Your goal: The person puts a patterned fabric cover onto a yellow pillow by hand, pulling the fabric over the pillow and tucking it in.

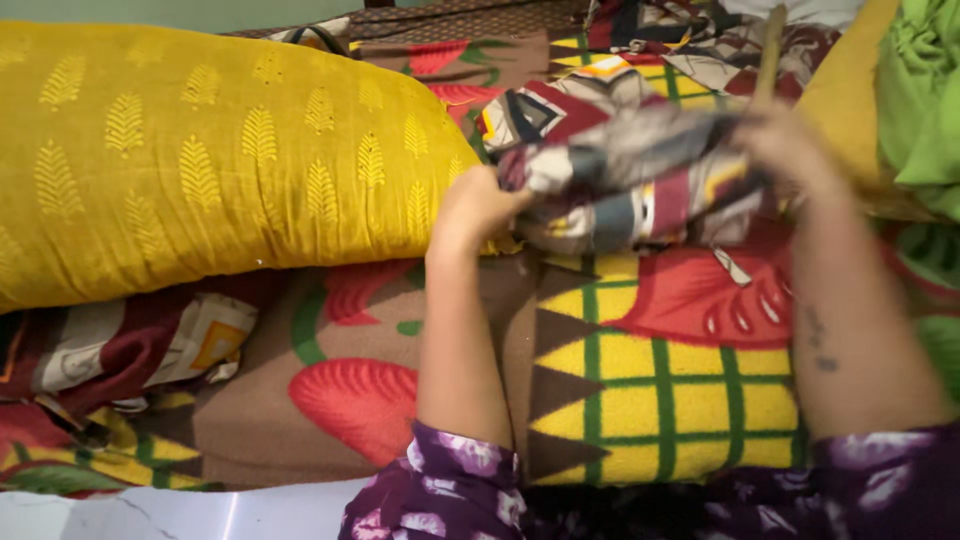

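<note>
- While a folded patterned cloth [630, 185] is held up over the bed, it is gripped at both ends: the left hand [478, 208] is closed on its left edge, and the right hand [790, 145] is closed on its right end, though that hand is blurred and its fingers cannot be told apart.
- A thin, pale stick-like object [768, 55] is seen rising above the right hand; whether it is held cannot be told.
- The cloth is seen bunched and sagging between the hands, above a brown blanket [620, 380] printed with red leaves and yellow checks.
- It is judged to be soft, light and limp, without stiffness; no breakage is to be feared, but loose folds are likely to slip open if held by one layer only.
- Hold is best taken at the two ends through all layers together, pinched near the folded edges.
- A large yellow pillow [200, 150] is lying just left of the left hand, and green fabric [925, 100] is piled at the far right.
</note>
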